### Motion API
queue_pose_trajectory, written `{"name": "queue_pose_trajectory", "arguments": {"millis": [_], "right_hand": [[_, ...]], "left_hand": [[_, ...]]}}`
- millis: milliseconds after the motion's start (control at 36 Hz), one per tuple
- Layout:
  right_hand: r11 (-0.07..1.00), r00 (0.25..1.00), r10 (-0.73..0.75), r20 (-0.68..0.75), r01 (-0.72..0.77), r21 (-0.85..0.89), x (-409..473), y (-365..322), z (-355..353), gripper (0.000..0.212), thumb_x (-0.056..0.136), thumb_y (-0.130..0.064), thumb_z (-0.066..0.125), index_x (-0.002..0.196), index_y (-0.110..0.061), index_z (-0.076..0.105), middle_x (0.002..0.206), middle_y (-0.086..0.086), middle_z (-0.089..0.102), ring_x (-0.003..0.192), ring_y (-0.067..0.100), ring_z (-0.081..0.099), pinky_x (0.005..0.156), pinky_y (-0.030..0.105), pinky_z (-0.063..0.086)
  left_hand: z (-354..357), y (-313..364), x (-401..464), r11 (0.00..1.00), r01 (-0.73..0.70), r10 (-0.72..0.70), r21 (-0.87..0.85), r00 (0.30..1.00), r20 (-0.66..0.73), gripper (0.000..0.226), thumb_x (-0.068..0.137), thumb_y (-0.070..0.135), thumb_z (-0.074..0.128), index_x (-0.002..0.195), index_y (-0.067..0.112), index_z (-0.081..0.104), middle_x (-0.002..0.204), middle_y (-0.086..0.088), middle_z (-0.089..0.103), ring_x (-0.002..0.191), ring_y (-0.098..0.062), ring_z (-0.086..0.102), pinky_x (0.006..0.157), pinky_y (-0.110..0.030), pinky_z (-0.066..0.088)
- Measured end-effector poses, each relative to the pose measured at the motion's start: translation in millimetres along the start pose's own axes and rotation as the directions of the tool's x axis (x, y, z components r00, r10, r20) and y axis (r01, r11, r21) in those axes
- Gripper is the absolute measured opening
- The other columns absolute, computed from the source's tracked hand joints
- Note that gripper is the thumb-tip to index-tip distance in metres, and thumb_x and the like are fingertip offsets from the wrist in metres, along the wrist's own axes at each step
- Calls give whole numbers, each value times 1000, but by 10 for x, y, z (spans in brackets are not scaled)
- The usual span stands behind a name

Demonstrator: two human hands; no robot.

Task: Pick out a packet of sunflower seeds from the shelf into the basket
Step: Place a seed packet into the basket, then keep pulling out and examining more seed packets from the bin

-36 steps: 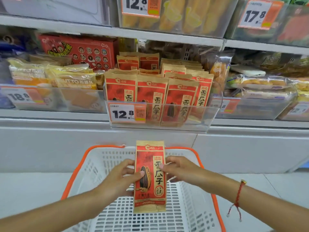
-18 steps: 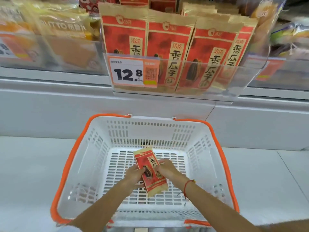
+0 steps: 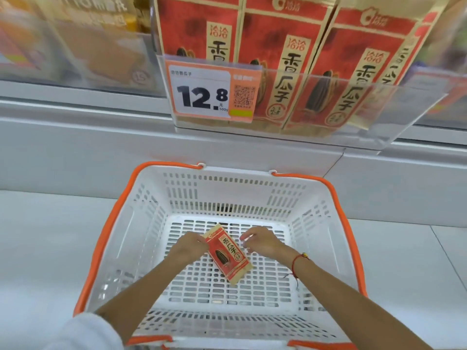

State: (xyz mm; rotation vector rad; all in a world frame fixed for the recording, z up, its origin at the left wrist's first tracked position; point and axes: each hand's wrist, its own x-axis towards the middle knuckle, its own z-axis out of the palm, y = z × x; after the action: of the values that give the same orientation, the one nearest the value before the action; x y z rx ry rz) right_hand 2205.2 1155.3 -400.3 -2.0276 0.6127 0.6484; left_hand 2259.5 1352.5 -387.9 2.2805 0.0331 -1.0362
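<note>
A clear shelf bin (image 3: 379, 117) of upright sunflower seed packets (image 3: 273, 59) with a 12.8 price tag (image 3: 213, 93) hangs above the white basket (image 3: 227, 188). One sunflower seed packet (image 3: 228, 256) lies slantwise on its floor; the left hand (image 3: 188, 248) pinches its edge, while the right hand (image 3: 260, 241) hovers beside it, fingers loosely curled, holding nothing.

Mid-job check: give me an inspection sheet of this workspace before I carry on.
Surface: white floor under the basket.
Job's things: sunflower seed packet lies on the slatted bottom of the white basket, orange rim.
Clutter: nothing seen in the basket besides the packet.
Grip: left hand touches the packet's left edge; right hand is off it, fingers relaxed.
Cables: nothing seen.
Surroundings: more packets on the shelf behind a clear bin front; price tag reads 12.8; neighbouring goods blurred.
</note>
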Motion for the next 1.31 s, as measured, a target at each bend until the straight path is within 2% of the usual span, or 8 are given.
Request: {"name": "queue_pose_trajectory", "arguments": {"millis": [194, 306, 417, 528, 833, 1111, 1222, 1306], "right_hand": [[911, 960, -276, 39, 275, -307, -556, -357, -424, 18, 96, -11, 55, 106, -16, 69, 123, 7, 62, 98, 18, 61, 80, 26, 49], [788, 915, -394, 86, 385, -480, -1068, -720, -825, 25, 96, -9, 50, 114, -12, 67, 115, 4, 66, 90, 13, 57, 73, 17, 41], [712, 878, -476, 50, 418, -565, -1642, -1058, -1240, 25, 94, -11, 52, 113, -15, 68, 106, 3, 68, 85, 9, 56, 81, 22, 45], [704, 810, -581, -85, 447, -552, -2121, -1309, -1614, 19, 96, -16, 56, 108, -19, 70, 88, -12, 64, 70, -6, 56, 65, 7, 41], [616, 464, -788, -405, 587, -526, -2693, -1772, -2285, 12, 91, -17, 65, 97, -23, 73, 87, -17, 69, 81, -2, 63, 73, 17, 51], [666, 395, -745, -538, 494, -559, -2243, -2114, -2787, 12, 91, -23, 63, 98, -31, 68, 86, -14, 70, 81, 2, 64, 80, 36, 55], [655, 510, -751, -418, 505, -562, -2047, -2186, -2893, 29, 100, -29, 50, 127, -27, 59, 118, -18, 61, 101, -4, 56, 92, 24, 49], [658, 625, -733, -269, 550, -514, -1977, -2127, -2868, 21, 102, -33, 41, 107, -35, 61, 96, -38, 56, 91, -15, 53, 82, 13, 46]], "left_hand": [[-235, 563, -460, 908, -254, 242, 332, 967, 78, 17, 92, 31, 51, 98, 30, 67, 116, 7, 64, 89, -12, 61, 72, -24, 51], [-513, 1054, -920, 774, -423, 427, 471, 898, 105, 14, 92, 34, 54, 97, 36, 67, 117, 12, 64, 110, -15, 60, 95, -35, 49], [-812, 1511, -1399, 672, -525, 577, 522, 813, 75, 11, 93, 35, 54, 96, 35, 65, 113, 14, 67, 107, -11, 61, 93, -32, 49], [-1062, 1860, -1887, 597, -622, 712, 507, 702, 21, 20, 96, 36, 55, 109, 29, 67, 103, 15, 65, 95, -7, 63, 83, -26, 51], [-1564, 2460, -2522, 404, -703, 914, 585, 341, -220, 16, 94, 40, 56, 106, 39, 67, 98, 25, 67, 89, 8, 59, 81, -23, 53], [-1882, 3040, -2120, 482, -623, 875, 615, 368, -314, 21, 96, 38, 54, 115, 37, 64, 113, 18, 66, 107, -4, 59, 83, -25, 46], [-1997, 3284, -1808, 473, -570, 861, 672, 460, -216, 30, 100, 37, 48, 128, 34, 58, 129, 12, 61, 120, -12, 54, 89, -30, 44], [-2094, 3457, -1517, 444, -593, 847, 671, 523, -98, 39, 102, 29, 44, 141, 28, 47, 141, 4, 53, 129, -18, 48, 103, -39, 43]]}}
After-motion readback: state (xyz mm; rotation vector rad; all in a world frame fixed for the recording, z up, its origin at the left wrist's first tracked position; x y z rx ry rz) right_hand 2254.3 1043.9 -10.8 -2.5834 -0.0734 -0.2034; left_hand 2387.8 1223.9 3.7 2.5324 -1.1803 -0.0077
